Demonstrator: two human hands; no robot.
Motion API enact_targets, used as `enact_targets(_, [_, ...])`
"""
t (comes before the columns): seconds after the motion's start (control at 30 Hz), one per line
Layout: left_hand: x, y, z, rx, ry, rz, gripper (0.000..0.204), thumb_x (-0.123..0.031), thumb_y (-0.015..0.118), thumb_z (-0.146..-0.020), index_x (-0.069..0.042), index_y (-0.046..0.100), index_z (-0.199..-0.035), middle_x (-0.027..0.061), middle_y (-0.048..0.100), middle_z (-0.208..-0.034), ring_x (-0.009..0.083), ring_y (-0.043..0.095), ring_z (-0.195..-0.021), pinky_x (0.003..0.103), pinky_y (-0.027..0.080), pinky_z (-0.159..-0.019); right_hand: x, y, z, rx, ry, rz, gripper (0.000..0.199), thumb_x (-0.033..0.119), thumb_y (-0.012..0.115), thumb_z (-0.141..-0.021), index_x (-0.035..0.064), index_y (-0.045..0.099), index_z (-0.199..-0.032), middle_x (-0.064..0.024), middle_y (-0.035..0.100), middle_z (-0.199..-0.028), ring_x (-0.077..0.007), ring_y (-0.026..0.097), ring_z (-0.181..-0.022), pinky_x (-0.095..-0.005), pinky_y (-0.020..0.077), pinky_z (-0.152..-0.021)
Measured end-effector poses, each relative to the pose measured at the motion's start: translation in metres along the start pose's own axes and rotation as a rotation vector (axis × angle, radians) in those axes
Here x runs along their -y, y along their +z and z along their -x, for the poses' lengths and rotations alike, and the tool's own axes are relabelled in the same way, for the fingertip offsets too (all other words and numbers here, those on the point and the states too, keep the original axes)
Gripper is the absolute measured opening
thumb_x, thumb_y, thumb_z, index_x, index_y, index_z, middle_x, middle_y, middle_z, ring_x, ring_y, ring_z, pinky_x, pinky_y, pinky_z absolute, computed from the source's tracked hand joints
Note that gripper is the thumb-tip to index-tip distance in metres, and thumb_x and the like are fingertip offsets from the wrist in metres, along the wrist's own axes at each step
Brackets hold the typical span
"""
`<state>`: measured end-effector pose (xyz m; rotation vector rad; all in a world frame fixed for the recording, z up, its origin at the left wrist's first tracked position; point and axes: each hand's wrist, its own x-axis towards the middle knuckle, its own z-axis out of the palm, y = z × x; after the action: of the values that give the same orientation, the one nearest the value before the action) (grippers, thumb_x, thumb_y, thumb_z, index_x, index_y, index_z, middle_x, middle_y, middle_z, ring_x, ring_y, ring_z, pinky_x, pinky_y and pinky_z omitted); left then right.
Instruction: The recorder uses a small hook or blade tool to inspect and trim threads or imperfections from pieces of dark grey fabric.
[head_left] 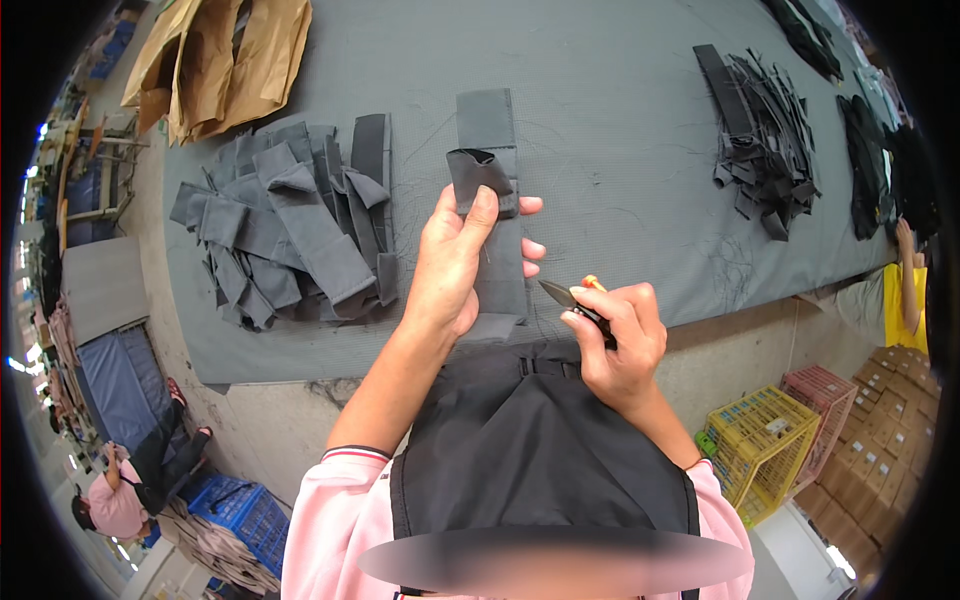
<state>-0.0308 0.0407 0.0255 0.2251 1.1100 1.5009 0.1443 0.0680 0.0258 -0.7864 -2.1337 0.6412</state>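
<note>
Fabric strip [503, 258] in grey, held lengthwise in the left hand [455, 250] — pinched, thumb pressed down on a darker folded flap [472, 167], fingers underneath with tips coming out past the right edge. Stretched from well beyond that hand back to beside the wrist, over the near part of the bench [610, 110]; couldn't tell whether touching it.

Gripped a small pointed cutting tool [560, 293] in the right hand [625, 345], thumb and bent fingers closed about the handle, an orange-yellow bit showing above. Aimed the dark tip toward the left hand, just beside the strip but apart from it.

Had a loose heap of grey strips [285, 215] near the left hand, to its left, and a brown paper bag [225, 70] beyond. Saw a bundle of dark strips [775, 130] well to the right of both hands — loose threads [735, 265] nearer, dark garments [865, 165] farther out. Wore a black apron [545, 450], below and between the hands. Saw, past the bench edge to the lower right of the right hand, a yellow crate [765, 440], a pink crate [825, 392] and stacked cartons [880, 430].
</note>
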Motion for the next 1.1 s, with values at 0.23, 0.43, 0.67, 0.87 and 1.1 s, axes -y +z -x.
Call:
enact_targets(0.23, [-0.003,-0.006,-0.004,-0.086,0.026,0.095,0.041,-0.04,0.049,-0.095,-0.003,0.044,-0.112,0.0149,0.062,-0.106,0.0168,0.063,-0.07,0.03,0.055,-0.058,0.002,-0.006,0.006,0.086,0.365,-0.38,0.021,0.002,0.073,-0.073,0.0023,0.063,-0.092,-0.0025,0.049,-0.079,-0.0074,0.046,-0.062,-0.0205,0.0368,-0.053])
enact_targets(0.43, [0.005,-0.015,-0.01,-0.096,-0.004,0.27,0.04,-0.041,0.045,-0.096,-0.003,0.045,-0.109,0.0121,0.063,-0.106,0.0147,0.062,-0.068,0.029,0.055,-0.058,0.001,0.003,0.021,0.112,0.415,-0.506,0.024,0.007,0.074,-0.074,0.0028,0.064,-0.096,-0.0004,0.048,-0.083,-0.0062,0.042,-0.062,-0.0201,0.0359,-0.053])
enact_targets(0.67, [0.011,-0.019,-0.011,-0.082,-0.087,0.386,0.043,-0.043,0.046,-0.095,-0.002,0.045,-0.11,0.0102,0.063,-0.103,0.0135,0.06,-0.069,0.028,0.055,-0.059,0.002,0.009,0.016,0.058,0.309,-0.455,0.025,0.006,0.074,-0.073,0.0024,0.064,-0.097,-0.0016,0.049,-0.081,-0.007,0.042,-0.062,-0.0201,0.0354,-0.053])
enact_targets(0.87, [0.016,-0.016,-0.01,-0.073,-0.118,0.501,0.044,-0.043,0.046,-0.095,-0.002,0.046,-0.111,0.0096,0.063,-0.101,0.0133,0.059,-0.069,0.027,0.054,-0.059,0.004,0.01,0.018,0.032,0.338,-0.483,0.025,0.006,0.074,-0.074,0.0019,0.065,-0.096,-0.0021,0.049,-0.081,-0.0067,0.04,-0.061,-0.0198,0.0351,-0.052])
enact_targets(1.1, [0.018,-0.021,-0.011,0.059,-0.183,0.552,0.047,-0.046,0.045,-0.094,-0.001,0.047,-0.109,0.0106,0.062,-0.099,0.0139,0.059,-0.069,0.027,0.053,-0.059,0.006,0.01,0.019,-0.041,0.316,-0.413,0.022,0.004,0.073,-0.075,0.0019,0.064,-0.095,-0.0012,0.047,-0.08,-0.0063,0.041,-0.059,-0.0208,0.036,-0.053])
